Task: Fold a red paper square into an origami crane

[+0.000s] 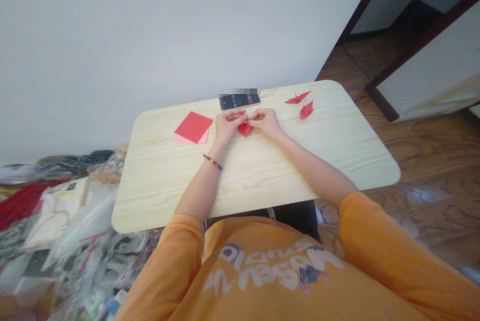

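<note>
Between my two hands is a small folded piece of red origami paper [244, 130], low over the table in front of the phone. My left hand [228, 126], with a beaded bracelet [212, 161] on its wrist, pinches the paper from the left. From the right, my right hand [265, 120] grips it between thumb and forefinger. Fingers cover the paper's upper part, so its full shape is hidden. To the left lies a stack of square paper [194, 127], red on top with pink showing beneath. Two folded red pieces rest to the right: a paper crane [297, 98] with spread wings and a more compact one [306, 110].
A phone [240, 99] with a lit screen and a cable lies at the back of the pale wooden table [161, 181], against the wall. Bagged items and clothes [82, 231] are piled on the left. A doorway [382, 26] opens at right.
</note>
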The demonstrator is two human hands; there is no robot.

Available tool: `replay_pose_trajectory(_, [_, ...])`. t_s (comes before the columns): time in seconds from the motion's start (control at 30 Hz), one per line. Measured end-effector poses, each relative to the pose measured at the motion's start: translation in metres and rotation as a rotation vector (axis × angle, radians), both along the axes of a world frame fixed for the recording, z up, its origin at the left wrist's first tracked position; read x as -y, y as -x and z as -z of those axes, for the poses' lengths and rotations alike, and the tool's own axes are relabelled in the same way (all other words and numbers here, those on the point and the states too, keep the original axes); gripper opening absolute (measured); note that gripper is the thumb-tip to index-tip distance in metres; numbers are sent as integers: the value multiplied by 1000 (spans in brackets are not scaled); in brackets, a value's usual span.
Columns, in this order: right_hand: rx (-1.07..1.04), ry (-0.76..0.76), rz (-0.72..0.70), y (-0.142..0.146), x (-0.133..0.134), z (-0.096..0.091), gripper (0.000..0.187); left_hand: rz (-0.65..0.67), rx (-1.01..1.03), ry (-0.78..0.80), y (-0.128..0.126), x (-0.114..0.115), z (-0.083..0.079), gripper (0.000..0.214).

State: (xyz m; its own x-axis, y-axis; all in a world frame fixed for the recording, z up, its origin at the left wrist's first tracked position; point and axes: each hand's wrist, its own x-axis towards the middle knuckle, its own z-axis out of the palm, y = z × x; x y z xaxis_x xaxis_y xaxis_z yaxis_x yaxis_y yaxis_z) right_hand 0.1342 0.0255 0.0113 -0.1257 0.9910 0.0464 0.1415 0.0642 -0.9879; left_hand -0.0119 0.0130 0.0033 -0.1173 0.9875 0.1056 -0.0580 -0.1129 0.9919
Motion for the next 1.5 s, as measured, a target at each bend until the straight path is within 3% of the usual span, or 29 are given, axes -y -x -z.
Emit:
replay_pose_trajectory(0.73, [-89, 200, -87, -4, 3, -11, 31, 70, -17, -12, 4, -1, 0, 34])
replay_pose_trajectory(1.5, [-153, 247, -118, -6, 1, -11, 30, 57, 6, -42, 1, 1, -2, 39])
